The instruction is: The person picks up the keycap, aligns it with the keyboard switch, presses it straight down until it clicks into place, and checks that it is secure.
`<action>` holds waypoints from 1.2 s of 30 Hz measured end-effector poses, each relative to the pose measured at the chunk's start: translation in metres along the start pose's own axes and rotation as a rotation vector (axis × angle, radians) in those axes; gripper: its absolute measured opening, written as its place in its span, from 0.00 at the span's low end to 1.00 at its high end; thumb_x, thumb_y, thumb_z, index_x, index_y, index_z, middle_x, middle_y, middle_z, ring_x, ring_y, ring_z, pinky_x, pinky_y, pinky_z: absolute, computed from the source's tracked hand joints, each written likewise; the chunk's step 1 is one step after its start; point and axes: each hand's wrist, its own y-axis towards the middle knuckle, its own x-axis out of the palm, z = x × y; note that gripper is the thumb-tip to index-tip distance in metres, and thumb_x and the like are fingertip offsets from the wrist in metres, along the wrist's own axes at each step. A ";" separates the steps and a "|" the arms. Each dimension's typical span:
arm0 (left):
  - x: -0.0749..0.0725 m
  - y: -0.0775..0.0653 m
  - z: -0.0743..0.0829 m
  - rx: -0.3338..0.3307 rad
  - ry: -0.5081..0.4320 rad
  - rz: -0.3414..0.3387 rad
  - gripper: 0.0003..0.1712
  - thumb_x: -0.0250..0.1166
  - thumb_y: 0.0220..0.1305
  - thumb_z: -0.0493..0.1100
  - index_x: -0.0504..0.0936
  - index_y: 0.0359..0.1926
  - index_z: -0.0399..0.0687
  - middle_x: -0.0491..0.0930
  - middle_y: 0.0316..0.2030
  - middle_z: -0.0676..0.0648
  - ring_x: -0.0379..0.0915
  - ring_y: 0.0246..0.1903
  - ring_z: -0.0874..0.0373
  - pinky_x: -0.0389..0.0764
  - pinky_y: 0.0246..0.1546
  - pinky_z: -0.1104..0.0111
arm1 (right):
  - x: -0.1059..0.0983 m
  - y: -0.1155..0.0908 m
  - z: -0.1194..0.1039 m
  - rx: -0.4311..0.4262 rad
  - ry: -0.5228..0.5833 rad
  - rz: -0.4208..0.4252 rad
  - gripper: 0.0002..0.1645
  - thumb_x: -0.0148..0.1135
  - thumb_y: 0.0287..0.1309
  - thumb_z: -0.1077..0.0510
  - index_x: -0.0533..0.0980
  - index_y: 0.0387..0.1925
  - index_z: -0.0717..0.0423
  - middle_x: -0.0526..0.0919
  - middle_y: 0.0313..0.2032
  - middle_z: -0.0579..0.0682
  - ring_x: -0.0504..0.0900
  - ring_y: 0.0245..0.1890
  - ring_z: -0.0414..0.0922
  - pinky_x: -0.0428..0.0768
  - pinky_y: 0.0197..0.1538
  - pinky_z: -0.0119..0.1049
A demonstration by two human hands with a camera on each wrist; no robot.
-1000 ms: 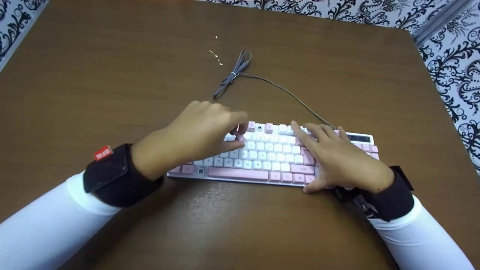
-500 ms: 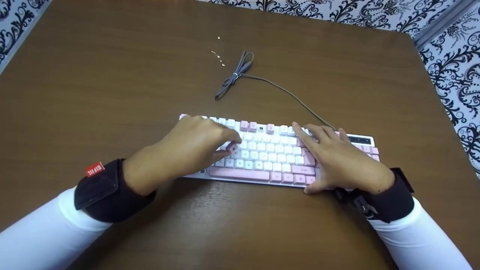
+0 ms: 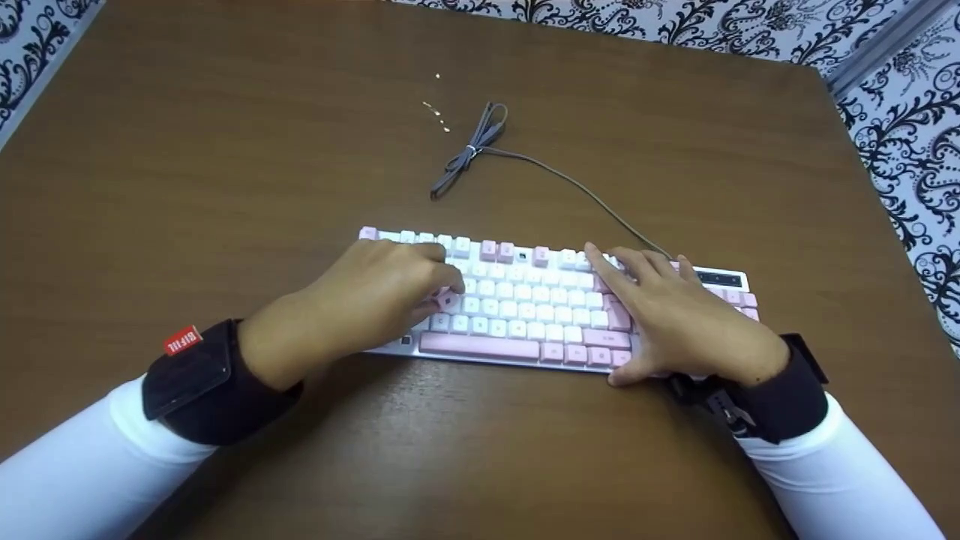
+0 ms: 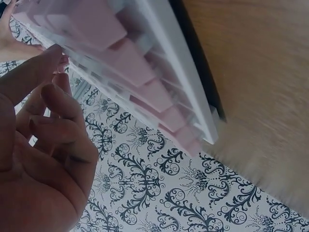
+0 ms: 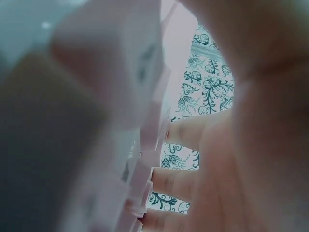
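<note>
Over on the left, the left hand (image 3: 375, 300) hangs above the left half of the keyboard (image 3: 540, 311), fingers curled, thumb and forefinger pinching 1 loose pink keycap (image 3: 448, 301) just over the white keys. The keyboard lies flat near the middle of the brown table (image 3: 187, 150), its long edge toward the person. Behind it the grey cable (image 3: 570, 184) runs back to a tied bundle, with a few pale specks (image 3: 436, 112) on the wood beside that.

To the right, the right hand (image 3: 675, 319) lies flat on the keyboard's right part, fingers straight and spread, holding nothing but pressing the board down.

My worry is the cap: the pinch looks light and sits right at the fingertips, so a small twist could let it drop between the keys or bounce across the table. If the flat hand lifts, the board may slide when the cap is pushed.

Only the head view shows the cap, the cable and both hands at once. The left wrist view shows instead the keyboard's edge and pink keys from below, and the left hand (image 4: 43, 145) curled close beside them, but no cap I can make out. The right wrist view is a blur of palm and keys.
</note>
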 end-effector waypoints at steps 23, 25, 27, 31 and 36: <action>0.001 -0.008 0.006 -0.012 0.069 0.074 0.02 0.70 0.60 0.39 0.84 0.31 0.49 0.82 0.23 0.51 0.72 0.20 0.57 0.73 0.21 0.58 | 0.001 -0.001 -0.001 0.008 0.010 -0.009 0.86 0.81 0.24 0.30 0.41 0.80 0.50 0.60 0.70 0.61 0.62 0.70 0.61 0.60 0.63 0.75; -0.001 -0.013 0.006 -0.034 0.076 0.081 0.02 0.68 0.61 0.39 0.85 0.31 0.50 0.82 0.22 0.52 0.70 0.19 0.58 0.71 0.19 0.59 | 0.001 -0.001 -0.001 0.007 0.011 -0.010 0.86 0.81 0.24 0.30 0.41 0.80 0.50 0.60 0.70 0.61 0.62 0.70 0.61 0.60 0.63 0.75; -0.002 -0.019 0.007 -0.047 0.086 0.088 0.03 0.68 0.61 0.40 0.85 0.30 0.50 0.81 0.21 0.53 0.68 0.18 0.58 0.69 0.17 0.61 | 0.001 -0.001 0.000 0.003 0.009 -0.008 0.86 0.81 0.24 0.30 0.41 0.80 0.50 0.60 0.70 0.61 0.62 0.69 0.61 0.60 0.63 0.75; -0.001 -0.029 0.010 -0.032 0.111 0.122 0.03 0.70 0.58 0.39 0.85 0.28 0.50 0.81 0.22 0.53 0.69 0.17 0.59 0.66 0.13 0.65 | 0.000 0.000 0.001 -0.009 -0.003 0.004 0.86 0.81 0.24 0.31 0.41 0.80 0.51 0.61 0.70 0.62 0.63 0.69 0.62 0.61 0.61 0.76; 0.002 -0.037 0.013 0.001 0.128 0.139 0.03 0.71 0.55 0.38 0.85 0.28 0.49 0.80 0.24 0.51 0.71 0.18 0.60 0.70 0.14 0.67 | 0.000 0.000 0.001 -0.012 -0.010 0.000 0.86 0.81 0.25 0.30 0.41 0.80 0.52 0.61 0.70 0.63 0.64 0.69 0.63 0.61 0.61 0.76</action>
